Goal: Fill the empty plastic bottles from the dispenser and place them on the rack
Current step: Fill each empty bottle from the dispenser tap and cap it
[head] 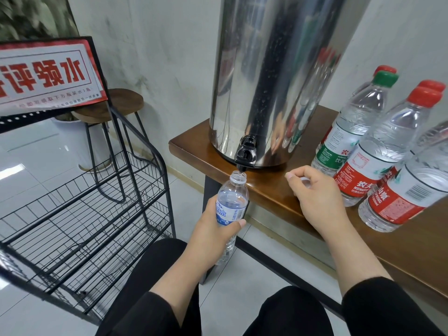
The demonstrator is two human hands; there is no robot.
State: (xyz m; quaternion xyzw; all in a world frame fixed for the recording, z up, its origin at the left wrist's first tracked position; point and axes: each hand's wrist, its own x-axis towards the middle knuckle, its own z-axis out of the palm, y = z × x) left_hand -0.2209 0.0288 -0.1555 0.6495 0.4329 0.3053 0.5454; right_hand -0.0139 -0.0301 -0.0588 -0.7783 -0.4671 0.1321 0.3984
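Note:
My left hand [215, 229] grips a clear plastic bottle with a blue label [231, 202], held upright with its open mouth right under the black tap [246, 154] of the steel dispenser [271, 76]. My right hand [317, 197] rests on the wooden table's front edge, fingers curled round a small white cap [306, 181]. Several capped bottles with red and green labels [388, 151] stand on the table at the right. The black wire rack [92, 214] stands to the left, its shelves bare.
A red and white sign [46, 76] sits atop the rack. Two wooden stools [116, 103] stand behind it by the white wall. The wooden table [191, 144] juts over a tiled floor. My dark-trousered knees fill the bottom of the view.

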